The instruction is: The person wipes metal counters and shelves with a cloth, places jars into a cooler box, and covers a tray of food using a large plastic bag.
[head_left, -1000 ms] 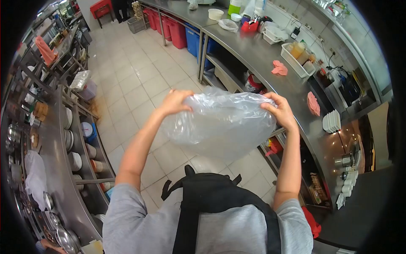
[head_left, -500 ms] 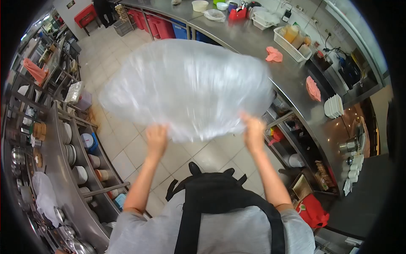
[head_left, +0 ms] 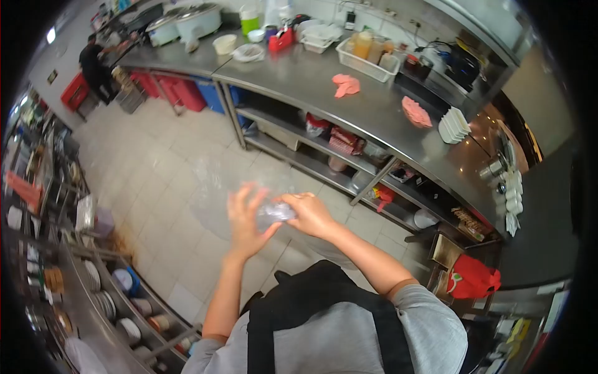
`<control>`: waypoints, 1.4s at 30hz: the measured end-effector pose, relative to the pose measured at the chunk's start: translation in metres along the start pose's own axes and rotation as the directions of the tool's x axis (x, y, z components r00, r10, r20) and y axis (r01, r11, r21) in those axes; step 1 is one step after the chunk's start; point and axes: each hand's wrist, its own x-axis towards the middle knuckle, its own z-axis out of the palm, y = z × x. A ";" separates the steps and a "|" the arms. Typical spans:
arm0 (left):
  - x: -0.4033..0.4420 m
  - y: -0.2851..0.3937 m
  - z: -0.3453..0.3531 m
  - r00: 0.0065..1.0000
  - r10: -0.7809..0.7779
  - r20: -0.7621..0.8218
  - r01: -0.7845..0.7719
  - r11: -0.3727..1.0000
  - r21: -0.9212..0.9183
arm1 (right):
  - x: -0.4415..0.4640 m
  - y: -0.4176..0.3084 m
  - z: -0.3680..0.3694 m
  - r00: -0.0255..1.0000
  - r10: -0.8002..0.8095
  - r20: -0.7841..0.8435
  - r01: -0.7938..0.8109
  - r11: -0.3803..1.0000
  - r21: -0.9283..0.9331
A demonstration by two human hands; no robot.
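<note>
A clear plastic bag (head_left: 277,213) is bunched up between my two hands above the floor. Its thin, see-through body spreads out beyond my hands and is smeared by motion. My right hand (head_left: 309,215) is closed around the gathered part, thumb and fingers pressed on it. My left hand (head_left: 246,221) is beside the bunched plastic with its fingers spread and blurred; its thumb reaches close to the bag. Whether that thumb touches the plastic I cannot tell.
A steel counter (head_left: 299,87) runs along the back and right, with pink cloths (head_left: 346,85), a white basket (head_left: 367,65) of bottles and stacked white trays (head_left: 454,126). Shelves of plates (head_left: 106,305) stand at left. A person in dark clothes (head_left: 94,68) is far back left.
The bag was puffed wide with both hands on its edge; now it is collapsed and gathered. My hands came together, and my left hand's fingers have spread. The view turned right.
</note>
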 end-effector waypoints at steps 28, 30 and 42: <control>0.308 -0.210 0.166 0.674 -0.188 0.714 0.111 0.982 0.154 | 0.019 0.338 -0.485 0.483 0.288 -0.827 -0.706 0.686 -0.174; 0.378 -0.269 0.174 0.919 -0.034 0.393 -0.080 0.959 0.271 | 0.059 0.378 -0.498 0.381 0.383 -0.841 -0.690 0.724 0.016; 0.808 -0.283 0.231 0.973 -0.215 0.089 0.127 0.168 -0.978 | 0.265 0.570 -0.506 -0.102 0.548 -0.830 0.124 0.835 0.536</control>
